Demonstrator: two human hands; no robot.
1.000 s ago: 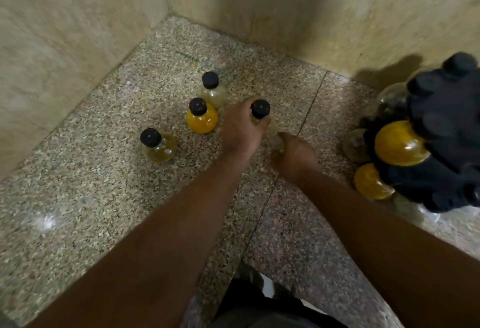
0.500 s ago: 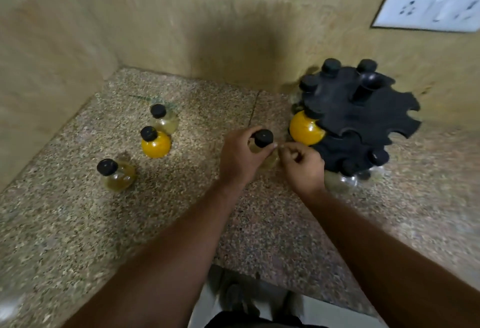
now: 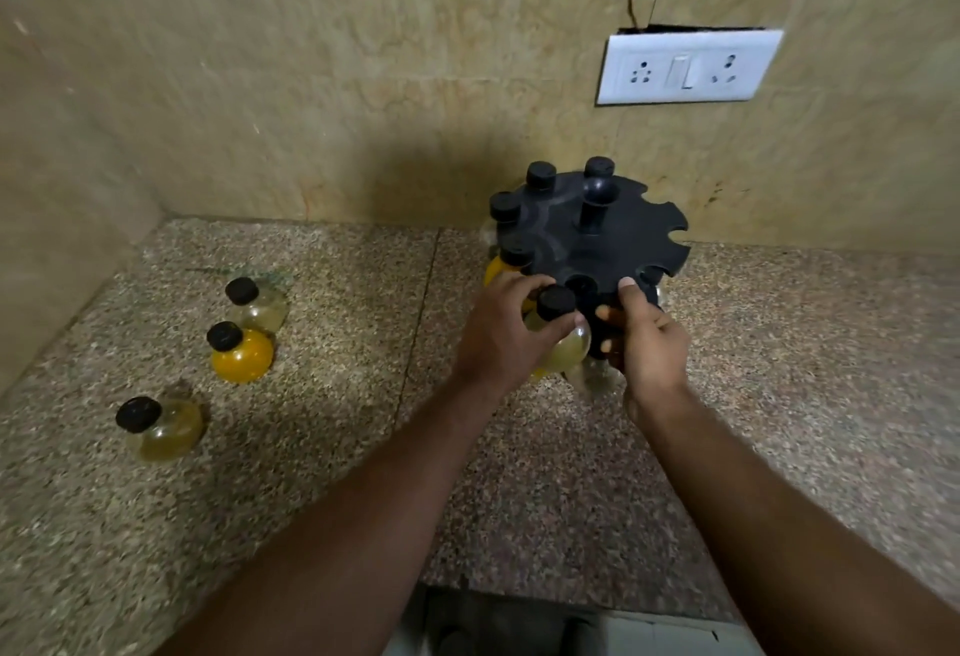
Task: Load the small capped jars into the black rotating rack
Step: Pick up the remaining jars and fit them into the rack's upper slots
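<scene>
My left hand (image 3: 501, 330) grips a round clear jar (image 3: 566, 343) with pale yellow contents and a black cap, held at the near edge of the black rotating rack (image 3: 623, 234). My right hand (image 3: 647, 338) holds the rack's front rim, thumb on top. Several capped jars hang in the rack's left slots; the slots on its right side are open. Three more jars stand on the counter at the left: a pale one (image 3: 258, 302) at the back, an orange one (image 3: 241, 354) in the middle, a pale one (image 3: 163, 426) nearest.
The speckled stone counter (image 3: 337, 447) meets tiled walls at the back and left, forming a corner. A white socket plate (image 3: 685, 68) is on the back wall above the rack. The counter's front edge runs below my forearms.
My left hand lifted the pale jar off the counter and carried it right to the rack's near edge. My right hand moved from the counter onto the rack's rim. The view swung right.
</scene>
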